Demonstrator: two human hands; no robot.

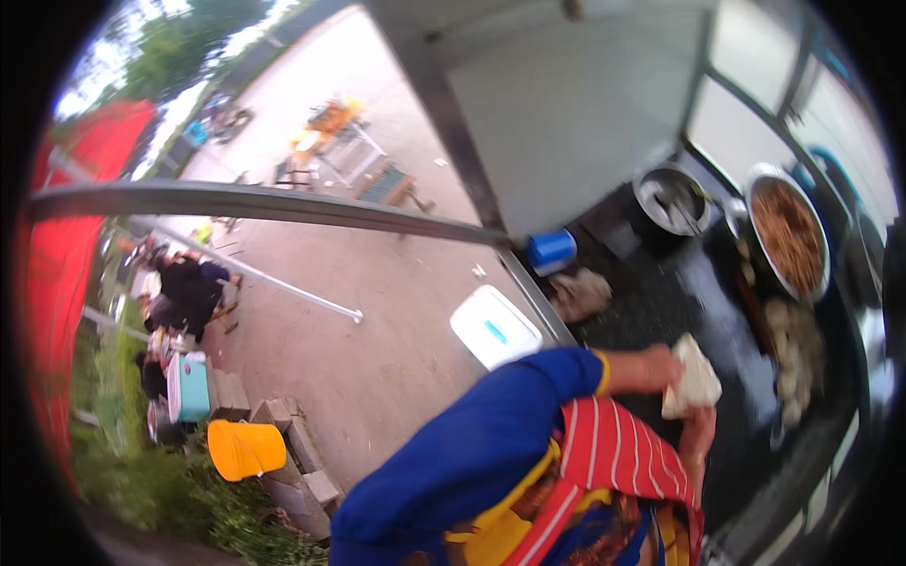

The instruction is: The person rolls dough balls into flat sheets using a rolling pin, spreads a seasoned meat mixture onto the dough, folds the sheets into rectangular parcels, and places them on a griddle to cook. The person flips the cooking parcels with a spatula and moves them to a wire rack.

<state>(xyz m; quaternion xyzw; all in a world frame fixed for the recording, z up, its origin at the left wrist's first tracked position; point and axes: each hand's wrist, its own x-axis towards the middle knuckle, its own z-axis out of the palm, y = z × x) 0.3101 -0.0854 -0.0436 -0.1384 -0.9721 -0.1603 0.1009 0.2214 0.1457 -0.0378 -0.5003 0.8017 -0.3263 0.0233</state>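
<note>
A soft, pale, flat piece, seemingly dough (692, 378), is between my two hands above a dark worktop (651, 311). My left hand (658, 368), at the end of a blue sleeve, grips its left edge. From below, my right hand (699, 424) holds its lower edge; some of its fingers are hidden. Several pale, round lumps (789, 354), which look like dough, lie in a row to the right. Beside them is a dark red stick (754, 315). A large metal basin (825, 265) with brownish-orange food in it stands at the upper right.
A metal pot (672, 198) with a utensil in it stands at the back. Near the worktop's left edge are a blue mug (552, 252) and a crumpled beige cloth (580, 294). Outside the frame post are a white lidded container (495, 327), a yellow bucket (246, 450) and seated people (187, 286).
</note>
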